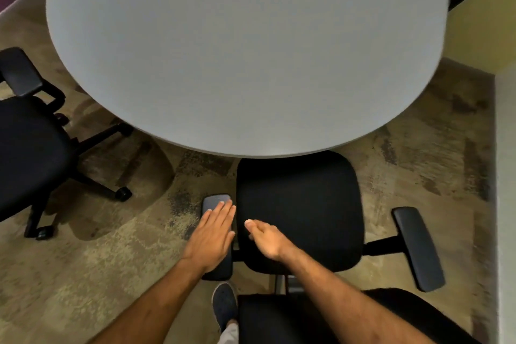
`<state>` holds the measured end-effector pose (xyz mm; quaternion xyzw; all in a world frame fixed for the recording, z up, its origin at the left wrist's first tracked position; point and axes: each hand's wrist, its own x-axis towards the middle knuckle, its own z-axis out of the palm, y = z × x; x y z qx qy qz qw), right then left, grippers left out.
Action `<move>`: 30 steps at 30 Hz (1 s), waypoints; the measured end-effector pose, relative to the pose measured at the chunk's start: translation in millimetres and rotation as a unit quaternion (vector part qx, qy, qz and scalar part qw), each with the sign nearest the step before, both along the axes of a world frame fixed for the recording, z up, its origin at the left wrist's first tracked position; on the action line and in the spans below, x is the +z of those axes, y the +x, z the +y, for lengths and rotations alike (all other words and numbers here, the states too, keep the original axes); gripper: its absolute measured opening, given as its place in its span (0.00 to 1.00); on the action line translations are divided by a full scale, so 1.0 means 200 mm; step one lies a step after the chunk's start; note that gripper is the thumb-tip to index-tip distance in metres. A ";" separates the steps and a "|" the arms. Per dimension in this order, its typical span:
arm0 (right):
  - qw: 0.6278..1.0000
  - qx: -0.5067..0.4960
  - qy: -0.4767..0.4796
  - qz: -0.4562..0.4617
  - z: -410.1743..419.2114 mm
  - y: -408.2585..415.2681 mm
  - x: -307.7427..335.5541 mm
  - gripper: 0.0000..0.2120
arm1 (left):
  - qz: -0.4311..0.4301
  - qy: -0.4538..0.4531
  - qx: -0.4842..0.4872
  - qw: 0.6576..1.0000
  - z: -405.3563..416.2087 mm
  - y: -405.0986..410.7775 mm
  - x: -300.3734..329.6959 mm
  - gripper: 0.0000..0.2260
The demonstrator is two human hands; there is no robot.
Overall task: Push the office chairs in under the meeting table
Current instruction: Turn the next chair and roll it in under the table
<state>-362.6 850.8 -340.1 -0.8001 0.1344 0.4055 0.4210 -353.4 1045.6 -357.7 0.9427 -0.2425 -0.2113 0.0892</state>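
A black office chair (pixel 301 204) stands in front of me, its seat's front edge just under the rim of the grey oval meeting table (pixel 245 50). My left hand (pixel 212 234) lies flat, fingers together, on the chair's left armrest (pixel 216 201). My right hand (pixel 265 237) hovers over the seat's left side with loosely curled fingers, holding nothing. The chair's right armrest (pixel 418 248) sticks out to the right. The backrest (pixel 335 321) is at the bottom, below my right forearm. A second black office chair (pixel 28 153) stands at the left, outside the table.
Patterned beige carpet (pixel 111 260) covers the floor. A pale wall (pixel 505 176) runs close along the right side. My shoe (pixel 224 304) is on the floor beside the chair's left armrest. The left chair's wheeled base (pixel 122 194) reaches toward the table.
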 end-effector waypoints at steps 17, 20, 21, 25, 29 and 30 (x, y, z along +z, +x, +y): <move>0.954 0.265 -0.117 -0.075 -1.43 -0.91 1.09 0.29 | 0.031 -0.058 -0.008 0.998 -0.55 -0.95 1.33 0.23; 0.951 0.293 -0.075 -0.070 -1.40 -1.07 1.16 0.33 | 0.055 -0.043 0.023 0.997 -0.61 -1.10 1.43 0.22; 0.949 0.302 -0.066 -0.067 -1.40 -1.13 1.18 0.34 | 0.060 -0.041 0.041 0.997 -0.63 -1.15 1.46 0.22; 0.947 0.305 -0.057 -0.079 -1.36 -1.24 1.30 0.33 | 0.070 -0.003 0.048 0.996 -0.68 -1.27 1.49 0.27; 0.947 0.306 -0.053 -0.079 -1.32 -1.35 1.43 0.35 | 0.059 0.017 0.040 0.997 -0.69 -1.37 1.48 0.35; 0.947 0.302 -0.061 -0.093 -1.31 -1.39 1.45 0.38 | 0.063 0.023 0.028 0.997 -0.69 -1.36 1.48 0.36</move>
